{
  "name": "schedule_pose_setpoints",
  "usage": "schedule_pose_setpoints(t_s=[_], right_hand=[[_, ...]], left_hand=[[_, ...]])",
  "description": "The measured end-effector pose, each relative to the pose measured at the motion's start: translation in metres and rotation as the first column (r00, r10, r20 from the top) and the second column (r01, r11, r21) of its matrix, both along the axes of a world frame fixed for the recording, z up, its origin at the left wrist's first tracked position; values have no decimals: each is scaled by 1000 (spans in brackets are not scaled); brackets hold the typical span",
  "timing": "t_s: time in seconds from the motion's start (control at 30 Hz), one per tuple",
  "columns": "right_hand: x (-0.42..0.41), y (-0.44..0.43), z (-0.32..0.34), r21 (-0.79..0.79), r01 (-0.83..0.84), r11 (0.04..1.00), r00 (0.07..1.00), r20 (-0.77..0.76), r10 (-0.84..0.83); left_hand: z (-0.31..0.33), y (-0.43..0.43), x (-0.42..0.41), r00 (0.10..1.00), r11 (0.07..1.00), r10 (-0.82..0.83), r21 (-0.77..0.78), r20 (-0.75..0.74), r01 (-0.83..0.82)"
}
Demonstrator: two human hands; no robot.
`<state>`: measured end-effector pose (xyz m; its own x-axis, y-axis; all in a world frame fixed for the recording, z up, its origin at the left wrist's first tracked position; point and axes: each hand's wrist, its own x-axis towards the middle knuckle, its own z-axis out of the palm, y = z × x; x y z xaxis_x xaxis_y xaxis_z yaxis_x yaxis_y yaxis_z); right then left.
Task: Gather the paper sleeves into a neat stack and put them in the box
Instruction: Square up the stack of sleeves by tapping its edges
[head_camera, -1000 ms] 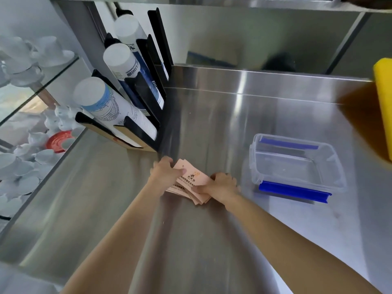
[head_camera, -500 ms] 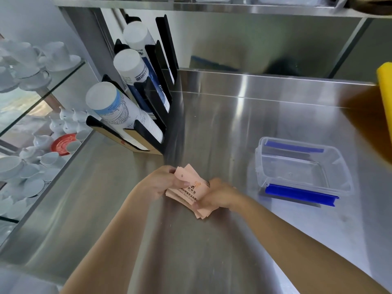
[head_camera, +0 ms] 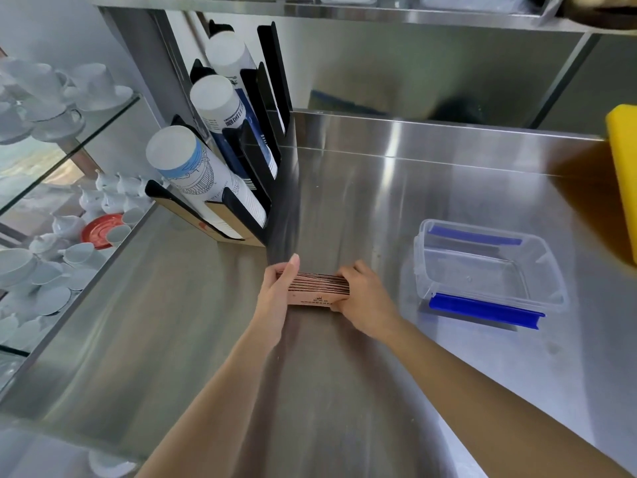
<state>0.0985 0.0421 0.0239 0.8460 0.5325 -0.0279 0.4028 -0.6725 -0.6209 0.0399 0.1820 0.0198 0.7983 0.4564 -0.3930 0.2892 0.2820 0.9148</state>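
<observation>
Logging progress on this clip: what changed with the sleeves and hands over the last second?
The paper sleeves, earlier a loose fan lying flat, now stand on edge as a squared stack, pressed between the left hand and right hand. The box stays empty in its place.

One box point(head_camera: 489, 267); three cup stacks point(head_camera: 206, 181).

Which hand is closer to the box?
Right. The right hand grips the sleeves' end facing the box; the left hand grips the far end.
</observation>
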Motion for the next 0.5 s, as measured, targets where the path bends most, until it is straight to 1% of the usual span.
schedule_pose_setpoints(t_s=[0.03,0.1,0.17,0.23,0.3,0.4,0.47,0.5], right_hand=[[-1,0,-4,45,24,999,1000,-15,-24],[-3,0,-11,156,129,979,989,-89,-117],[-3,-1,-16,256,265,930,948,-244,-203],[-3,-4,-20,330,358,873,883,-425,-202],[-5,-6,-25,387,417,822,823,-545,-161],[-10,-8,-31,441,453,775,794,-595,-126],[-11,-8,-33,452,450,770,807,-575,-133],[-10,-9,-33,447,449,773,813,-564,-146]], left_hand=[[-2,-2,2,998,998,55,45,-25,-54],[-6,-7,5,991,986,131,105,-28,-127],[-8,-10,8,987,980,157,127,-21,-153],[-10,-12,10,987,981,160,118,-11,-157],[-14,-12,10,989,987,147,68,9,-147],[-17,-10,7,996,997,78,15,34,-78],[-19,-5,3,996,999,-24,-39,88,27],[-20,0,-1,988,994,-95,-42,121,101]])
